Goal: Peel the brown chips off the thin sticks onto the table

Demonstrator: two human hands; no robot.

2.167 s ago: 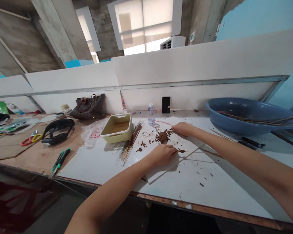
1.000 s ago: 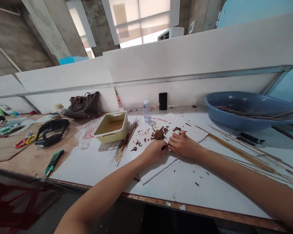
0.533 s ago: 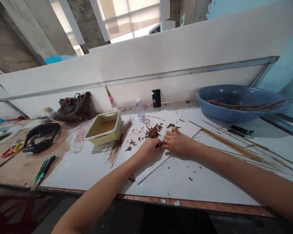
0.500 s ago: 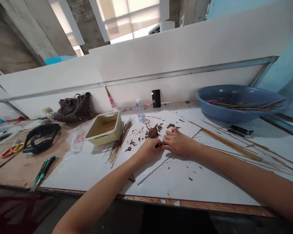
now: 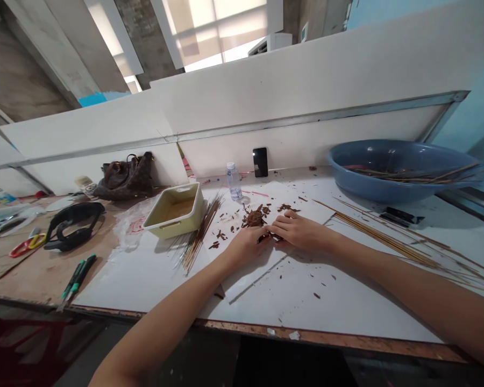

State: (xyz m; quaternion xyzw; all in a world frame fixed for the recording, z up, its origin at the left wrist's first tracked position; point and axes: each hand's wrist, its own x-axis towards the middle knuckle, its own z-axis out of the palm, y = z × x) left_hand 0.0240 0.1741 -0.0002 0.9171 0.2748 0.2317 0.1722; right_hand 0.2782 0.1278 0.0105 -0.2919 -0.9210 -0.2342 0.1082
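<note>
My left hand [image 5: 247, 244] rests low over the white board [image 5: 242, 287], its fingers curled in around something small and dark that I cannot make out. Against its fingertips comes my right hand [image 5: 291, 230], fingers bent and pressed together at the same spot; what they grip is hidden. Just beyond the hands sits a crumbly brown clump [image 5: 255, 217]. Loose dark brown flakes [image 5: 287, 207] lie scattered around it and on the white tabletop sheet.
Left of the hands are a bundle of thin sticks [image 5: 201, 234] and a pale green tub [image 5: 173, 228]. A clear bottle [image 5: 234, 185] and a phone [image 5: 260, 162] stand behind. To the right lie long sticks [image 5: 387, 242] below a blue basin [image 5: 395, 183].
My right fingers have shifted slightly left and lie closer over the left fingertips. The whole view has moved a little, so things sit slightly further right.
</note>
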